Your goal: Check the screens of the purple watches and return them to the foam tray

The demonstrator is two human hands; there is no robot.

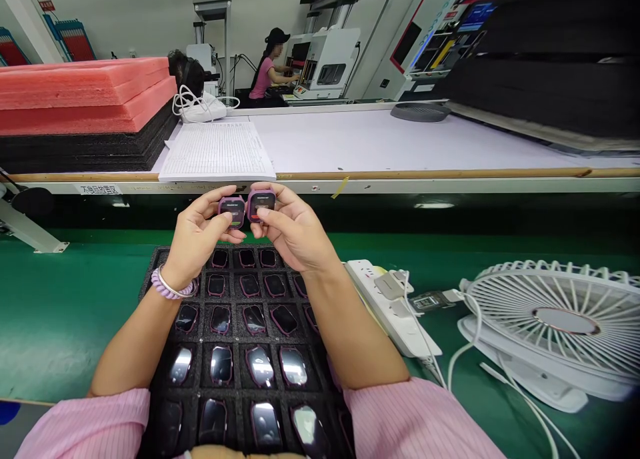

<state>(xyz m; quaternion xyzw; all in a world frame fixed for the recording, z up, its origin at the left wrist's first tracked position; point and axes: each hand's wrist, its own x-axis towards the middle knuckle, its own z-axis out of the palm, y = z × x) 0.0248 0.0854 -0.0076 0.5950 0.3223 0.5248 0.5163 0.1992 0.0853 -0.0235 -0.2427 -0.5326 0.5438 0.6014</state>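
Observation:
My left hand (197,236) pinches a small pink watch body (233,211) with a dark lit screen. My right hand (293,229) grips a second pink watch body (261,202) right beside it. Both are held up side by side above the far end of a black foam tray (151,272). The tray lies on the green belt between my forearms. Its pockets hold several more watch bodies (250,319), screens up. A coiled lilac band sits on my left wrist.
A white power strip (373,286) with plugs lies right of the tray, then a white fan (550,319) lying tilted. Beyond the belt a white bench carries a printed sheet (217,151), pink foam slabs (85,92) and black foam. A person in pink sits far back.

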